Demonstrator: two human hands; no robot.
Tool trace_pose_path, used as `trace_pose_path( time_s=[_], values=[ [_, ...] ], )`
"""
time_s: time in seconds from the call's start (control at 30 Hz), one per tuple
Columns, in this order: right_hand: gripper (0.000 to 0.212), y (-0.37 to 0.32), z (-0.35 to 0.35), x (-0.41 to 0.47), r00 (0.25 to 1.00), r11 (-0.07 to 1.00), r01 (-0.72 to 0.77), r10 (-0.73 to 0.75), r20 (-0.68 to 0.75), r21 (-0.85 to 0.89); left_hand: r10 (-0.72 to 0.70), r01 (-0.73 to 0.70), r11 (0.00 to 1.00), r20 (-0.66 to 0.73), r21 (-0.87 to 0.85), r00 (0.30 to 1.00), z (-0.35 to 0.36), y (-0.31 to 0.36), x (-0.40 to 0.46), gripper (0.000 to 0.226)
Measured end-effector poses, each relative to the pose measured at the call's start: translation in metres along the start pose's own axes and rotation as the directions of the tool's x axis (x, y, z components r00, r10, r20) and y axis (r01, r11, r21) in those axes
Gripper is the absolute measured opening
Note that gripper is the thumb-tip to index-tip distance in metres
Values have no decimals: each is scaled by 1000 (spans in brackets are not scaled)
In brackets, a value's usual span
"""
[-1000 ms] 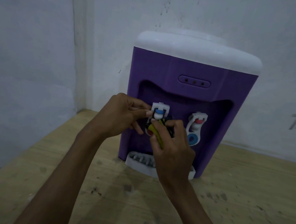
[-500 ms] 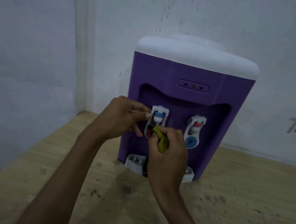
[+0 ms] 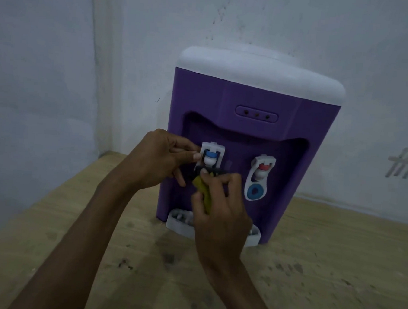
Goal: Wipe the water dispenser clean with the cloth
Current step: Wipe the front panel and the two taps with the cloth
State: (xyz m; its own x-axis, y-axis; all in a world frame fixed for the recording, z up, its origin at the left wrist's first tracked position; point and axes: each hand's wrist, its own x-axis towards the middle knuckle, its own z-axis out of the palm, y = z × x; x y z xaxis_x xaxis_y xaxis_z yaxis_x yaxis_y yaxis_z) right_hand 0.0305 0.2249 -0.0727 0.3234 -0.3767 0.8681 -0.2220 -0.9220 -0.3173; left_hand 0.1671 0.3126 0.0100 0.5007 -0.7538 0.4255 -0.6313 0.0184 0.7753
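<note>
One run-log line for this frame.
left hand steadies blue tap | right hand presses yellow cloth below it

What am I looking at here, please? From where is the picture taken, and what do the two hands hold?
The picture comes from a camera worn on a person's head, looking forward and down, so you see that person's own arms. A purple water dispenser with a white top stands on a wooden table by a wall. The left hand pinches the white tap with the blue cap. The right hand grips a yellow-green cloth just below that tap. A second tap, with a red cap, is untouched.
</note>
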Motion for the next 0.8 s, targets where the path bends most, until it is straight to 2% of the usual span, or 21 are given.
trace_pose_path(
  time_s=[0.13, 0.27, 0.37, 0.47, 0.63, 0.7, 0.73, 0.8],
  values=[
    [26, 1, 9, 2, 992, 991, 72, -60, 108, -110, 4, -4, 1000, -2, -7, 1000, 0, 1, 0, 13],
    [15, 7, 9, -17, 969, 989, 138, -125, 213, -49, 1, -1, 1000, -1, -12, 1000, 1, 2, -1, 12],
    [20, 7, -3, -13, 988, 992, 123, -125, 93, 30, 1, -1, 1000, 4, -11, 1000, 1, 1, -2, 14],
    [25, 0, -6, 6, 992, 992, 127, -127, -23, -1, 9, -9, 1000, -1, -5, 1000, -1, 0, 0, 14],
    [19, 7, 12, -3, 975, 985, 153, -137, 176, -79, 15, -15, 1000, -8, 0, 1000, 1, 0, -1, 13],
    [15, 15, 11, -12, 961, 982, 183, -169, 219, -42, 6, -6, 1000, -2, -7, 1000, 1, -1, -1, 14],
    [16, 17, 6, -14, 964, 983, 183, -181, 195, 9, 3, -3, 1000, 1, -12, 1000, 1, -1, -1, 14],
    [23, 15, -3, -11, 983, 981, 173, -178, 43, 91, 12, -12, 1000, 3, -9, 1000, 0, 0, -1, 13]
  ],
)
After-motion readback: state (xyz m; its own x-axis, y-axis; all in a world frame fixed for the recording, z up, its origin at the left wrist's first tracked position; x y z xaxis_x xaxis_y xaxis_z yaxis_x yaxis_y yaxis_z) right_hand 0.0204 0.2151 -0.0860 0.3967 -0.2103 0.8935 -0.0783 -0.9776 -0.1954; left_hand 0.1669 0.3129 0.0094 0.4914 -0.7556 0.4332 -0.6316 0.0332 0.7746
